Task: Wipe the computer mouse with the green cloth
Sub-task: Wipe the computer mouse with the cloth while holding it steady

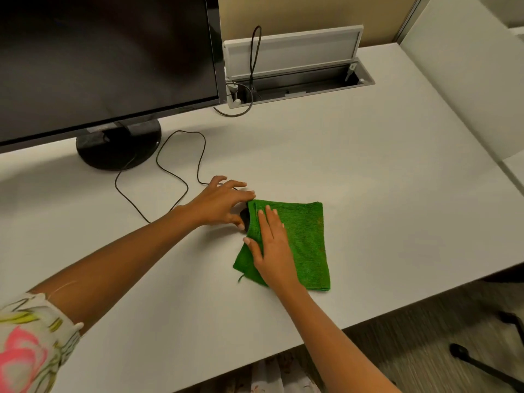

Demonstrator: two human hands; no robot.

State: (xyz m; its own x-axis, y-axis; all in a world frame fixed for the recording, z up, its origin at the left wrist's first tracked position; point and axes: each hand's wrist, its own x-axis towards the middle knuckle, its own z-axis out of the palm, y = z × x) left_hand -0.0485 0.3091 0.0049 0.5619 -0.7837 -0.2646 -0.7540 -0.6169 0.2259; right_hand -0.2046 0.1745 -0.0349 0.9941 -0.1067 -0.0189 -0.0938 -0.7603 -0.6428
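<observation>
Desk (354, 171), wide, flat, white laminate, carries everything under both hands. Big black flat-screen monitor (105, 55) w/ a round black base stands far beyond the left hand (219, 204), up and to its left. Grey cable hatch (295, 61) w/ lid propped up sits well beyond the right hand (272, 245), at the desk's back edge.

Green terry cloth (303, 245), folded to a rough square, lies flat under and to the right of the right hand. That hand is spread nearly flat, palm down, fingers together pointing away, thumb out at the cloth's left edge; pressing, not gripping.

Left hand is partly curled, fingers splayed fwd, cupped over the small black computer mouse (245, 218); thumb on its near side. Mouse sits between the two hands, mostly hidden, right side tucked under the cloth's left edge. Thin black cord (175, 174) loops away beyond the left hand toward the monitor base.
</observation>
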